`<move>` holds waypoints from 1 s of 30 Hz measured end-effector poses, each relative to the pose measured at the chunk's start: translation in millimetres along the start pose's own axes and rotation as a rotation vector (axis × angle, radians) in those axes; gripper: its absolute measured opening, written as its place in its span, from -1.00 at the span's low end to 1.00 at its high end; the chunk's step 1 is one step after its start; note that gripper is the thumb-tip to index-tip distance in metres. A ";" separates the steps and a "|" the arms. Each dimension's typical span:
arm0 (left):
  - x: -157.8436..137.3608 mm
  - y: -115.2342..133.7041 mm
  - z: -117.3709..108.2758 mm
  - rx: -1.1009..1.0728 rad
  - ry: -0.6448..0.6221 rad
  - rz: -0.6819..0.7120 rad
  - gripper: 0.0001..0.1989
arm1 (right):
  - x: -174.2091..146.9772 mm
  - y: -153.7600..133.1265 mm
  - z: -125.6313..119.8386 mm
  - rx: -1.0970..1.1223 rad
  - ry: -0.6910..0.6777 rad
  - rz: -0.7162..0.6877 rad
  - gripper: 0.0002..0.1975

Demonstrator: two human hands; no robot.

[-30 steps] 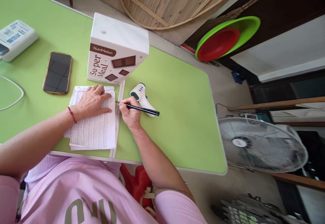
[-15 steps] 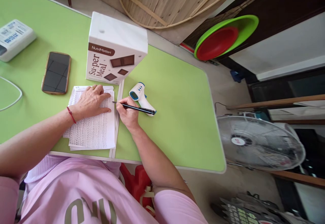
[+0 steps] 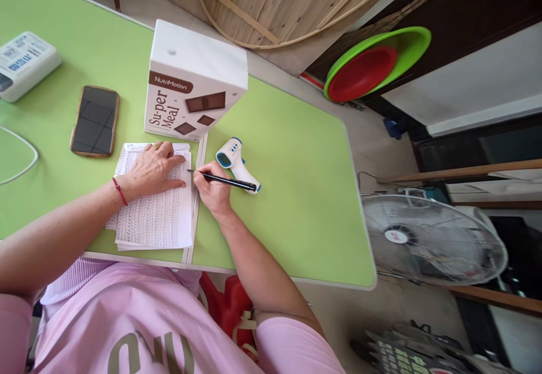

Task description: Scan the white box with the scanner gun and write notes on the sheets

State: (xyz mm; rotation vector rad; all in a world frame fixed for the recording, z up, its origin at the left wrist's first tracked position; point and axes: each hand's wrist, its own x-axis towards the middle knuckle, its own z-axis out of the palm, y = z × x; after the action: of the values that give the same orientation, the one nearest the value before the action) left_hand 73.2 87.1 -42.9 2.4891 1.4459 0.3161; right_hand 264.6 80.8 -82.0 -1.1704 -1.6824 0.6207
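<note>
Sheets of paper (image 3: 156, 221) covered in rows of small handwriting lie stacked on the green table near its front edge. Across their upper part rests my left hand (image 3: 153, 170), fingers spread and pressed on the page. My right hand (image 3: 214, 193) grips a black pen (image 3: 232, 182) at the right edge of the paper, its tip at the sheet's margin. Just behind the pen lies a white and blue infrared thermometer (image 3: 231, 156), its handle partly covered by the pen. A white NutriMotion box (image 3: 195, 80) stands upright beyond the papers.
A smartphone (image 3: 95, 121) lies left of the papers. Farther left are a white device (image 3: 27, 63) and a white cable (image 3: 31, 153). Beyond the right end of the table (image 3: 305, 210) stands a fan (image 3: 436, 241); green and red basins (image 3: 376, 63) are behind.
The pen's rear end has tilted slightly, shifting a little to the left. Both hands stay in nearly the same place.
</note>
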 end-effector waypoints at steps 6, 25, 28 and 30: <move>-0.6 -2.8 2.8 0.016 0.039 0.032 -0.46 | -0.1 0.0 -0.6 -0.024 0.012 0.018 -0.84; -2.2 -5.2 2.0 -0.097 0.099 0.073 -0.58 | -0.7 -0.4 -12.8 -0.208 0.005 -0.176 -0.85; -0.8 -13.5 -1.7 -0.227 0.411 -0.073 -0.71 | -1.6 0.0 -16.7 -0.367 -0.093 -0.277 -0.76; 3.2 -24.3 -5.7 -0.254 0.616 -0.224 -0.68 | -3.8 0.5 -16.2 -0.459 -0.168 -0.303 -0.68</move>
State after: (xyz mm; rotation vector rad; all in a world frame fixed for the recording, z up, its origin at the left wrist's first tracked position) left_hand 53.2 102.1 -44.9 2.0855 1.7375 1.2155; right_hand 279.8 75.8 -77.3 -1.1612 -2.1687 0.1465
